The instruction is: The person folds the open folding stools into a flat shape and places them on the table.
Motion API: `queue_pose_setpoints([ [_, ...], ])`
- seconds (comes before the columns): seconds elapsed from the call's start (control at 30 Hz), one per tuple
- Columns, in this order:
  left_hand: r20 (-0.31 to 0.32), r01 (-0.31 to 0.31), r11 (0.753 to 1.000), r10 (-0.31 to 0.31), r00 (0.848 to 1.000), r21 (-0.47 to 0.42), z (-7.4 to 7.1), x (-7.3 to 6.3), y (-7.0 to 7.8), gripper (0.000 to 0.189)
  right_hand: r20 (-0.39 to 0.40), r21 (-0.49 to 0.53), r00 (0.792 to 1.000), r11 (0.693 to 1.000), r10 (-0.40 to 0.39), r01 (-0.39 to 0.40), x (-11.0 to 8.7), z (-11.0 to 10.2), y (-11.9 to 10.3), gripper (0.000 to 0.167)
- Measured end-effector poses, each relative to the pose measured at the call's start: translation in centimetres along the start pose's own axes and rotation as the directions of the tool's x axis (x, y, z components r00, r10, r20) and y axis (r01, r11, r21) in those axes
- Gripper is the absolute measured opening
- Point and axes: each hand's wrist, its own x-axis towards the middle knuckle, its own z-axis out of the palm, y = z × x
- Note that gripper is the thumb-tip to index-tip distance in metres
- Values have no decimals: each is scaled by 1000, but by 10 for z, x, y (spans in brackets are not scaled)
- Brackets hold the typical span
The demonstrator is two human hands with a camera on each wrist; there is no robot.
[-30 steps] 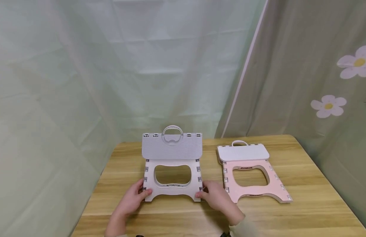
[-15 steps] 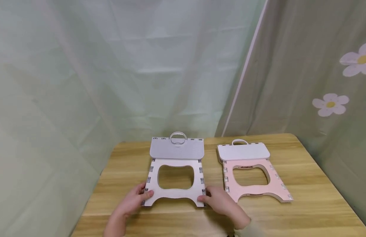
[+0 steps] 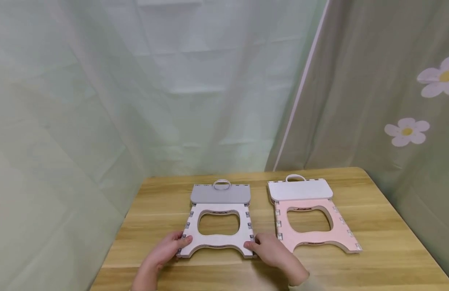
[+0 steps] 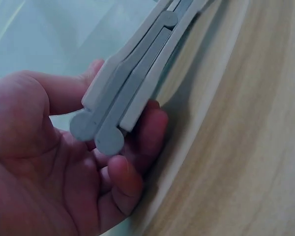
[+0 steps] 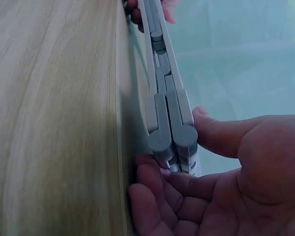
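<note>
A folded step stool (image 3: 219, 239), white with a grey top panel and a small loop handle, lies nearly flat over the table. My left hand (image 3: 170, 247) grips its near left corner, thumb on the upper face and fingers beneath. On the near right corner, my right hand (image 3: 271, 250) pinches it the same way. The left wrist view shows the stool's grey hinge ends (image 4: 108, 132) between thumb and curled fingers, with a gap and shadow above the wood. In the right wrist view, the folded legs (image 5: 169, 118) are pressed together, close above the table.
A second folded stool (image 3: 320, 226), pink with a white top panel (image 3: 301, 189), lies to the right on the wooden table (image 3: 384, 226). Pale curtains (image 3: 210, 101) hang behind the table's back edge and along both sides.
The white and grey stool has come down from a raised tilt to nearly flat, shifting slightly right and nearer. Both hands keep their grip. The pink stool has stayed put.
</note>
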Motion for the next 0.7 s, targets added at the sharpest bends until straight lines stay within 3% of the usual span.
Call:
queue_pose_setpoints([
  [0.1, -43, 15, 1000, -14, 999, 24, 2, -1, -1, 55, -6, 10, 1000, 1000, -2, 2, 1, 0, 1, 42],
  [0.23, -129, 39, 991, -22, 991, 131, 3, -3, 2, 52, -14, 43, 1000, 999, 2, -1, 3, -2, 1, 40],
  [0.37, -194, 53, 956, 4, 981, 289, -2, -6, 8, 40, -18, 97, 1000, 995, 3, -2, 6, -4, 0, 37],
  [0.53, -219, 75, 907, 19, 976, 414, -6, -6, 13, 42, -48, 74, 999, 997, -12, 16, 11, -5, 1, 36],
  [0.7, -231, 83, 888, 26, 973, 452, -8, -5, 14, 42, -73, 31, 996, 998, -43, 45, 9, -14, 5, 34],
])
